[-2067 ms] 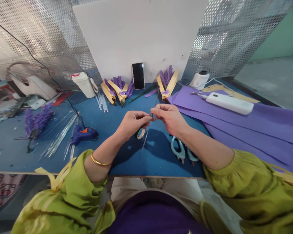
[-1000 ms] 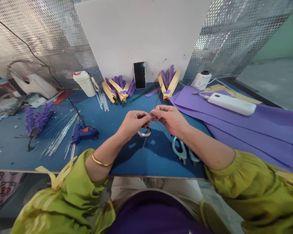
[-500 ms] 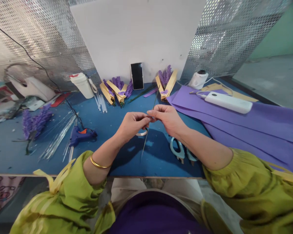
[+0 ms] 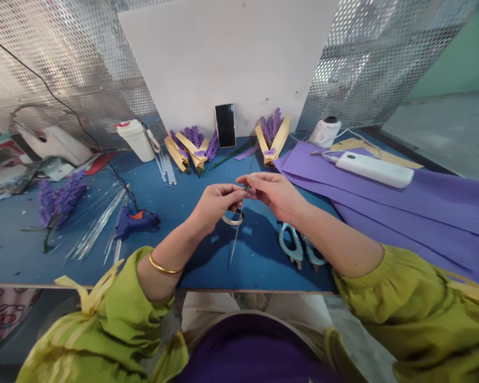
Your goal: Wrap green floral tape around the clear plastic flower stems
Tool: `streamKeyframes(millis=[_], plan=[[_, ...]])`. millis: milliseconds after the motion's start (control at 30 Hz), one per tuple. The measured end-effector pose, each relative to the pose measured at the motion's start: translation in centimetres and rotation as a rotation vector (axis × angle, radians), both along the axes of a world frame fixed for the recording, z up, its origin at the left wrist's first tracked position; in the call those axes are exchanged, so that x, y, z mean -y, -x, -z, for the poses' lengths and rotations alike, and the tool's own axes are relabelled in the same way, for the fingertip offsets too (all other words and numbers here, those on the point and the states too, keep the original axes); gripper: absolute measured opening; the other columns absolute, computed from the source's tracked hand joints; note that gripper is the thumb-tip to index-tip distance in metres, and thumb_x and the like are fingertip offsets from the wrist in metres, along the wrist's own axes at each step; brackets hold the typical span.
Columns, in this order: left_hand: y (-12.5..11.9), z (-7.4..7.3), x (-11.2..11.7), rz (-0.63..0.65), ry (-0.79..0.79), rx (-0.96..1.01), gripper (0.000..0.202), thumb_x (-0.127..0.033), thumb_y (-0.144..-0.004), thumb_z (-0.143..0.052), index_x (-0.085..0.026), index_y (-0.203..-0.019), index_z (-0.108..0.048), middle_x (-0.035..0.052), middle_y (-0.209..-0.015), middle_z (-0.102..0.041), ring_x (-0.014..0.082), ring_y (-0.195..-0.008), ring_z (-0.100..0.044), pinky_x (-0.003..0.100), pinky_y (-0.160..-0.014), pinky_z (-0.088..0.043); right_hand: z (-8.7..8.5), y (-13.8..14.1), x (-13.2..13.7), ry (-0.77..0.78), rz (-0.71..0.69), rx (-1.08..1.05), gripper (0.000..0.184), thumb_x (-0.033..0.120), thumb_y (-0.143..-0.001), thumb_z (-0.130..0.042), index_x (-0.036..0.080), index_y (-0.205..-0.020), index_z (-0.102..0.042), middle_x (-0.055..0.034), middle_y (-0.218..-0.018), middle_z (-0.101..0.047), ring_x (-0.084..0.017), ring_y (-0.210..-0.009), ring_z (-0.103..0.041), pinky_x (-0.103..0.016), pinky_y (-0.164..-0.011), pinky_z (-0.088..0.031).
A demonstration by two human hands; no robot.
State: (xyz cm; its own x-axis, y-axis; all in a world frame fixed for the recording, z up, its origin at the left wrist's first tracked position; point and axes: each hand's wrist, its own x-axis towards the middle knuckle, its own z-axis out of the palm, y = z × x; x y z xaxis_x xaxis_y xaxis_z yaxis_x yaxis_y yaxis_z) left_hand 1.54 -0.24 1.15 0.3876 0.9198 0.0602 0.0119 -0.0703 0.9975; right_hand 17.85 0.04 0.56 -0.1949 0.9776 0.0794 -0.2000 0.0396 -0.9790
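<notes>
Close together over the middle of the table, my left hand (image 4: 220, 205) and my right hand (image 4: 277, 192) meet fingertip to fingertip. A thin wire (image 4: 234, 243) passes between them, slanting down towards me and up past the fingers. My left hand is closed, its thumb and forefinger pinching the wire. The fingers of my right hand pinch at the same spot, where a small dark green bit shows. Just below my left fingers is a roll of tape (image 4: 232, 219); whether the hand carries it I cannot tell. Blue-handled scissors (image 4: 290, 243) lie under my right forearm.
Left of my hands lie a blue glue gun (image 4: 133, 223), clear wires (image 4: 99, 223) and purple flower sprigs (image 4: 59, 199). Paper-wrapped bouquets (image 4: 272, 141) and a phone (image 4: 225, 125) are at the back. Purple sheets (image 4: 387, 205) bear a white device (image 4: 375, 169) on the right.
My right fingers have shifted and loosened slightly around the wire. The wire's lower end has swung a little left, and more of the tape roll shows. The table things stay put.
</notes>
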Motion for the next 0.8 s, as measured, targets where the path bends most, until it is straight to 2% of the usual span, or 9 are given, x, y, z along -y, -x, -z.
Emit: streamKeyframes(millis=[67, 133, 267, 400, 800], plan=[[0.08, 0.22, -0.09, 0.027, 0.022, 0.027, 0.023, -0.034, -0.073, -0.068, -0.012, -0.076, -0.071, -0.0016, -0.058, -0.055, 0.0060, -0.053, -0.044, 0.020, -0.053, -0.038, -0.05, -0.16, -0.11, 0.045, -0.085, -0.043, 0.027, 0.041, -0.068, -0.076, 0.017, -0.080, -0.074, -0.0010, -0.065, -0.060, -0.010, -0.061, -0.048, -0.027, -0.062, -0.039], [0.08, 0.29, -0.08, 0.038, 0.033, 0.028, 0.023, -0.035, -0.072, -0.069, -0.012, -0.076, -0.070, -0.0017, -0.059, -0.054, 0.0062, -0.053, -0.044, 0.021, -0.053, -0.038, -0.02, -0.20, -0.13, 0.052, -0.117, -0.063, 0.023, 0.038, -0.067, -0.076, 0.017, -0.074, -0.073, -0.0004, -0.062, -0.058, -0.010, -0.060, -0.047, -0.027, -0.062, -0.039], [-0.04, -0.09, 0.23, 0.032, 0.018, -0.017, 0.024, -0.036, -0.073, -0.070, -0.012, -0.074, -0.070, -0.0013, -0.059, -0.055, 0.0063, -0.053, -0.045, 0.021, -0.054, -0.039, 0.04, 0.02, 0.05, 0.023, -0.046, -0.067, 0.020, 0.034, -0.066, -0.077, 0.016, -0.061, -0.068, 0.0015, -0.056, -0.053, -0.010, -0.057, -0.045, -0.027, -0.061, -0.038], [-0.08, -0.50, 0.44, 0.007, -0.005, -0.067, 0.027, -0.039, -0.072, -0.070, -0.012, -0.073, -0.071, -0.0006, -0.059, -0.057, 0.0067, -0.053, -0.047, 0.021, -0.054, -0.039, 0.04, 0.24, 0.27, -0.030, 0.006, -0.056, 0.028, 0.032, -0.066, -0.077, 0.017, -0.051, -0.058, 0.0018, -0.055, -0.052, -0.011, -0.058, -0.047, -0.028, -0.060, -0.036], [-0.05, -0.38, 0.33, 0.026, -0.031, -0.138, 0.027, -0.039, -0.072, -0.070, -0.012, -0.076, -0.072, -0.0002, -0.061, -0.058, 0.0078, -0.055, -0.049, 0.021, -0.055, -0.041, 0.29, 0.48, 0.31, -0.067, 0.158, 0.108, 0.040, 0.040, -0.062, -0.080, 0.019, -0.050, -0.048, 0.0044, -0.049, -0.044, -0.009, -0.052, -0.039, -0.028, -0.055, -0.030]])
